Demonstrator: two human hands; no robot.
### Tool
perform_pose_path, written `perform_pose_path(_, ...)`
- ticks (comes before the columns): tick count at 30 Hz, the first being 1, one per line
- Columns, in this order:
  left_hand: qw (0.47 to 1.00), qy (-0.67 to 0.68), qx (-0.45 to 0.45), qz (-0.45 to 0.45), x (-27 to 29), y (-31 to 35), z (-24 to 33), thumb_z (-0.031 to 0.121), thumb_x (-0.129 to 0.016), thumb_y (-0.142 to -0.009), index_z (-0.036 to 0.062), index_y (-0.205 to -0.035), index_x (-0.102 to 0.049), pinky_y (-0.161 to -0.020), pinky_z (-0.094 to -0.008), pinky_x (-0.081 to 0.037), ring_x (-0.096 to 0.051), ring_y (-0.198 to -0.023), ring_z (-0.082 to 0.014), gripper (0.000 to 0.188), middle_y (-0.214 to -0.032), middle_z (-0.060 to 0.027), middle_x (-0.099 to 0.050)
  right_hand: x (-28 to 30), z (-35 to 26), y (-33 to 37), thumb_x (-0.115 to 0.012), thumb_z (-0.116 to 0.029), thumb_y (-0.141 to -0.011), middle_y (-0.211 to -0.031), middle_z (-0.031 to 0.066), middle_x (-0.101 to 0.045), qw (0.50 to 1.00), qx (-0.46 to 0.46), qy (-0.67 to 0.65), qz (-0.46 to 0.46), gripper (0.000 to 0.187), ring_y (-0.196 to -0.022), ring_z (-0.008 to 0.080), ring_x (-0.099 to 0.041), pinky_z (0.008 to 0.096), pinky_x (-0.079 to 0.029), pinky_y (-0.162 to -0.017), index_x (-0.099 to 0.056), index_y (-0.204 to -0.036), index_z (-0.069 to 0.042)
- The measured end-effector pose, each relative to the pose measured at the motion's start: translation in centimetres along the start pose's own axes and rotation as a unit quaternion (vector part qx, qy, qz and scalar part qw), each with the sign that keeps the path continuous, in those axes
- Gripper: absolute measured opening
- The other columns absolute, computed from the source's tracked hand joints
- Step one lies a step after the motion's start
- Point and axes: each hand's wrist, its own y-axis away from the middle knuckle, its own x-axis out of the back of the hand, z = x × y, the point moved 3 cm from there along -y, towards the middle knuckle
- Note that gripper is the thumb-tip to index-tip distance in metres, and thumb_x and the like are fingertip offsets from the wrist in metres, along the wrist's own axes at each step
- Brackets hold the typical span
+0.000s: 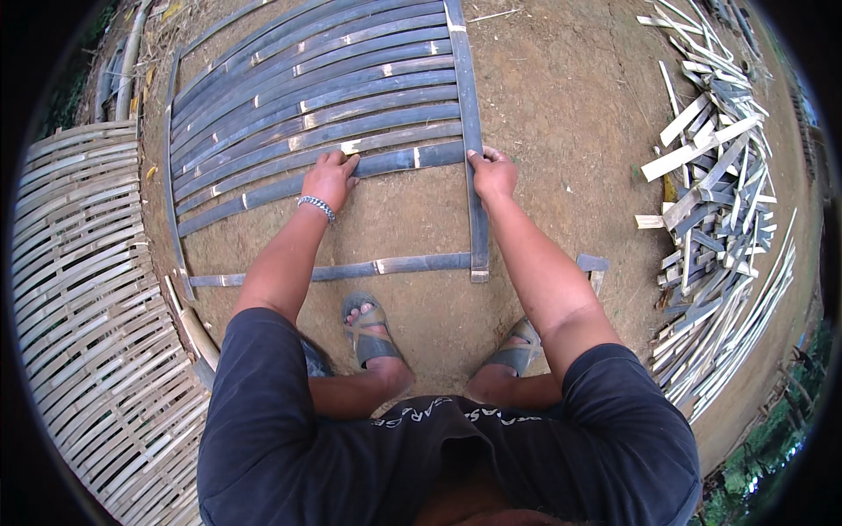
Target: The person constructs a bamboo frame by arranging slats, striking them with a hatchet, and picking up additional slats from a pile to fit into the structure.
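A frame of dark bamboo slats lies flat on the dirt in front of me. Its long crosswise slat passes beneath my left hand, whose fingers are bent over it. At that slat's right end, my right hand is closed at the edge of the upright bamboo strip, thumb on top; its other fingers are partly hidden. Several parallel slats lie beyond, with narrow gaps between them. Nearer my feet, a separate bamboo slat spans the frame's near end, leaving a wide gap of bare soil.
Left of the frame lies a pale woven bamboo panel. A heap of split bamboo offcuts and thin strips covers the right side. A hammer-like tool sits beside my right forearm. My sandalled feet stand just outside the near slat.
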Motion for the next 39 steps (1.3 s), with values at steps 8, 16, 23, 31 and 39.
perform_pose_path(8,1.0,0.003,-0.011,-0.022,0.3,-0.4,0.0,0.026,-0.074,-0.086,0.0186,-0.135,-0.063,-0.094,-0.0413,-0.055,-0.057,-0.117,-0.0281,0.05,-0.122,-0.0054,-0.062,-0.2,0.5,0.0,-0.081,-0.034,-0.083,-0.101,0.0097,-0.077,0.999,0.017,0.031,0.011,0.039,-0.093,0.0241,-0.072,0.0358,-0.053,-0.086,-0.076,-0.114,-0.012)
perform_pose_path(16,0.999,0.006,-0.045,0.003,0.4,-1.0,0.1,0.025,-0.074,-0.086,0.0169,-0.134,-0.063,-0.093,-0.043,-0.054,-0.058,-0.114,-0.0304,0.05,-0.117,-0.008,-0.064,0.2,0.2,0.0,-0.08,-0.034,-0.084,-0.103,0.0118,-0.076,0.999,0.022,0.04,-0.003,0.045,-0.092,0.0241,-0.072,0.0363,-0.054,-0.085,-0.072,-0.119,-0.007)
perform_pose_path(23,0.998,0.017,0.044,-0.038,-1.6,-0.9,-0.4,0.022,-0.081,-0.08,0.0116,-0.138,-0.061,-0.105,-0.0432,-0.046,-0.056,-0.118,-0.0356,0.062,-0.125,-0.0161,-0.061,1.8,-3.2,1.3,-0.077,-0.043,-0.084,-0.111,0.0115,-0.074,0.99,-0.032,0.125,-0.064,0.042,-0.108,0.0292,-0.069,0.0414,-0.052,-0.095,-0.073,-0.118,-0.017)
perform_pose_path(31,0.995,0.044,0.085,0.039,-2.4,1.8,5.0,0.023,-0.083,-0.078,0.0025,-0.148,-0.045,-0.115,-0.0473,-0.037,-0.046,-0.136,-0.0422,0.083,-0.149,-0.026,-0.044,7.8,-0.9,0.0,-0.078,-0.037,-0.084,-0.13,0.0167,-0.065,0.922,0.206,0.254,-0.209,0.061,-0.123,0.0363,-0.061,0.0451,-0.047,-0.106,-0.06,-0.136,-0.01)
perform_pose_path(39,0.991,0.113,-0.065,-0.016,-3.8,9.7,14.1,0.021,-0.082,-0.076,0.0011,-0.147,-0.045,-0.115,-0.0526,-0.033,-0.039,-0.138,-0.0495,0.082,-0.154,-0.0309,-0.036,32.8,4.4,2.1,-0.072,-0.024,-0.09,-0.126,0.0164,-0.062,0.954,0.211,0.21,0.018,0.04,-0.11,0.0302,-0.065,0.0425,-0.053,-0.095,-0.065,-0.128,-0.012)
